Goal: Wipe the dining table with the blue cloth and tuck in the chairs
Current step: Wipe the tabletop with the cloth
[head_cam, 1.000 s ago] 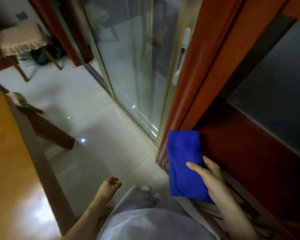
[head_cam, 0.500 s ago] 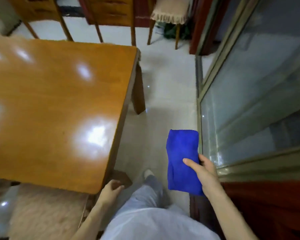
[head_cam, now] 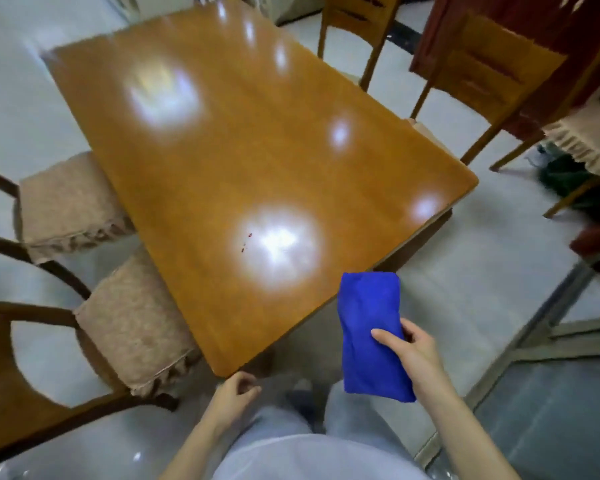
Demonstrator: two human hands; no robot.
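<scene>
Blue cloth (head_cam: 371, 327), folded, pinched in right hand (head_cam: 413, 351), fingers (head_cam: 417, 336) mostly hidden behind it; left hand (head_cam: 234, 393) loosely curled, empty, near tabletop (head_cam: 257, 150) corner.

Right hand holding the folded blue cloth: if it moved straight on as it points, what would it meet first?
Probably the near edge of the glossy orange-brown wooden table, beyond the folded blue cloth; depth is unclear, so the right hand might pass above it.

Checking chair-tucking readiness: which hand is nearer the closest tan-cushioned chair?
Left. The left hand hangs loosely curled just right of that chair, below the corner of the table. The right hand is farther right, gripping the blue cloth beside the table edge.
</scene>
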